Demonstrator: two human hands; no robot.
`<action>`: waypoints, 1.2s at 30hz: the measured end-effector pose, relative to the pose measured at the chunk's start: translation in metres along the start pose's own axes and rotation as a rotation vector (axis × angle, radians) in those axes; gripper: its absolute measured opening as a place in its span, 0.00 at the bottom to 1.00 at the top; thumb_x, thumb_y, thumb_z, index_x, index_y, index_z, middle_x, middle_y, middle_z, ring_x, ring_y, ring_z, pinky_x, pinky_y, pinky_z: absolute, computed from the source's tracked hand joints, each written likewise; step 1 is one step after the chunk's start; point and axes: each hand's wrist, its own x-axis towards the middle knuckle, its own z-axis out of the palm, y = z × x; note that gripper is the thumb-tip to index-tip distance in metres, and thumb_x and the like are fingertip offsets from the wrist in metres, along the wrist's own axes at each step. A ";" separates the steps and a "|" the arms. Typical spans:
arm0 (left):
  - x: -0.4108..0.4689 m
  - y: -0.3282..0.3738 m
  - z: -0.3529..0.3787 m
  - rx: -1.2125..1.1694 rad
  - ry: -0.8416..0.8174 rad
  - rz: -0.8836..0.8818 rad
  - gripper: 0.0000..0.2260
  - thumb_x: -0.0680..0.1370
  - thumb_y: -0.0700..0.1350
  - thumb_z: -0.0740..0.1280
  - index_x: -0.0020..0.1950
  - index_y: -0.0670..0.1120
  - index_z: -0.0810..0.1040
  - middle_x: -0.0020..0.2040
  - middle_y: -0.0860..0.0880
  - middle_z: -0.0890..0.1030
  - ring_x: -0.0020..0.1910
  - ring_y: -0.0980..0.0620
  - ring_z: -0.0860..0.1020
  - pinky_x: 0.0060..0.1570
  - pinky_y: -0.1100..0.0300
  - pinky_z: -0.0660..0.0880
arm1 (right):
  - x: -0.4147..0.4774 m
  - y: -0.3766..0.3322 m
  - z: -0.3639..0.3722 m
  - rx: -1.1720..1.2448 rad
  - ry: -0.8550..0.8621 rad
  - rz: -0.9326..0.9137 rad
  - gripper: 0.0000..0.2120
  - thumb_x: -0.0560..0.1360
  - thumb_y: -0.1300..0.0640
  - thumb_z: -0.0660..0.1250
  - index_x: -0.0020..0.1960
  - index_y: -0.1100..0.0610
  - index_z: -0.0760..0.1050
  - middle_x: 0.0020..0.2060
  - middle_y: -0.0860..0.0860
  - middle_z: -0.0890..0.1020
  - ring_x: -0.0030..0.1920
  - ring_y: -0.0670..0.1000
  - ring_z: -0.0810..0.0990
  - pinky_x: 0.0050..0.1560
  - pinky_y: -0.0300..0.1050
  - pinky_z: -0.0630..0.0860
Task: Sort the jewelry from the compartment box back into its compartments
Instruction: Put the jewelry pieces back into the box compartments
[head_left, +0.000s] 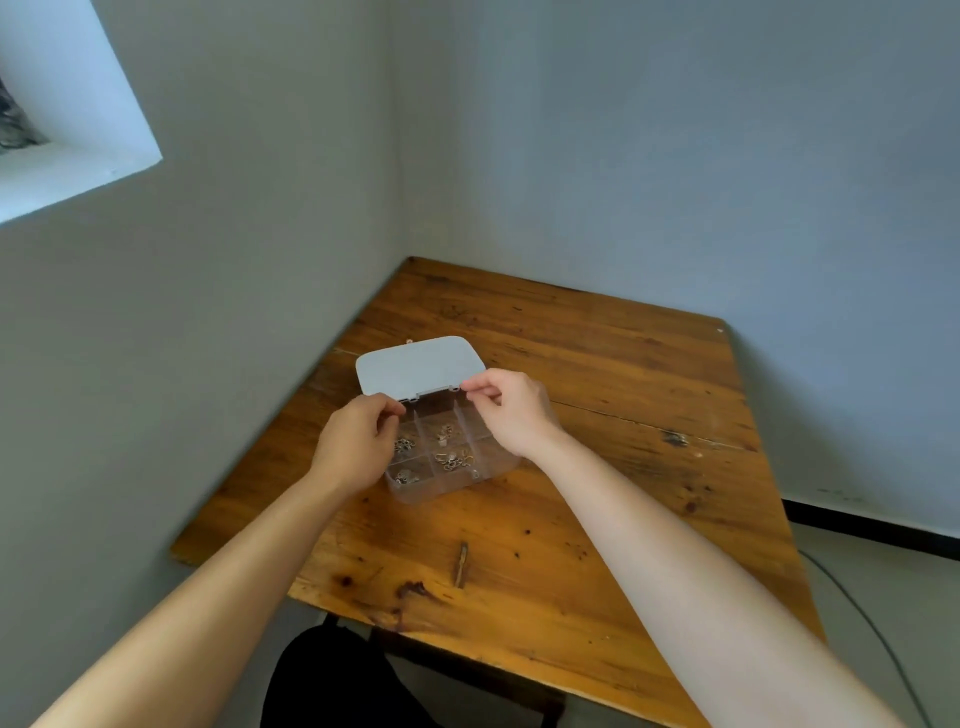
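A clear plastic compartment box (451, 491) stands on the wooden table (597, 395) with its lid (415, 366) swung open and lying back. Small silver and gold jewelry pieces (451, 460) lie in several of its compartments. My left hand (358, 447) grips the box's left side near the hinge, thumb and fingers pinched on the rim. My right hand (511, 408) pinches the box's far right corner at the hinge, covering the right compartments.
The table stands in a corner, walls close on the left and behind. A dark knot mark (461, 564) and stains show on the near tabletop. A cable (872, 623) runs over the floor at the right. Dark clothing (332, 680) shows below the near edge.
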 end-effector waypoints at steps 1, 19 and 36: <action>-0.005 0.004 0.003 -0.004 0.033 0.029 0.09 0.80 0.40 0.64 0.58 0.45 0.80 0.54 0.46 0.82 0.49 0.49 0.78 0.44 0.56 0.75 | -0.006 0.007 -0.009 0.022 0.040 0.005 0.10 0.81 0.58 0.65 0.59 0.50 0.81 0.54 0.46 0.85 0.54 0.46 0.81 0.55 0.42 0.79; -0.082 0.075 0.129 0.258 -0.130 0.514 0.14 0.74 0.38 0.63 0.57 0.43 0.81 0.56 0.46 0.82 0.53 0.43 0.79 0.51 0.49 0.77 | -0.110 0.139 -0.069 -0.333 0.046 0.249 0.21 0.80 0.48 0.63 0.72 0.49 0.70 0.65 0.48 0.73 0.65 0.51 0.74 0.59 0.45 0.74; -0.061 0.086 0.137 0.409 -0.155 0.578 0.10 0.75 0.39 0.64 0.54 0.44 0.81 0.51 0.46 0.81 0.48 0.43 0.78 0.47 0.49 0.77 | -0.078 0.157 -0.081 -0.313 0.189 0.187 0.09 0.81 0.52 0.64 0.54 0.55 0.80 0.53 0.52 0.79 0.57 0.54 0.78 0.55 0.48 0.76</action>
